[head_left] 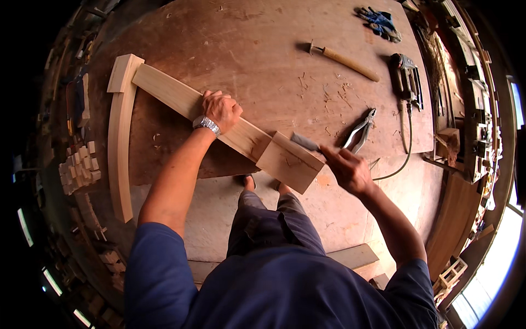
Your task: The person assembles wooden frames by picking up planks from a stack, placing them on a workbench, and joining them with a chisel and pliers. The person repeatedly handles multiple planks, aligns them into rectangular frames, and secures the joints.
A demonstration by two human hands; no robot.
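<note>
My left hand (221, 112), with a metal watch on its wrist, is closed over the middle of a long pale wooden board (241, 136). A wider wooden block (291, 163) is joined at the board's near right end and juts past the workbench edge. My right hand (350, 170) is closed on a chisel-like tool; its flat grey blade (305, 141) lies along the block's far right edge. The tool's handle is hidden in my fingers, so its exact kind is unclear. A second pale wooden piece (120, 148), with a block at its far end, lies to the left.
On the brown workbench (252, 44) lie a wooden-handled hammer (348, 63), pliers (360, 130), blue work gloves (379, 24) and a nail-gun-like power tool (405, 82) with a hose (408, 142). Wood shavings (329, 98) are scattered there. Small wood blocks (80, 168) are piled at far left.
</note>
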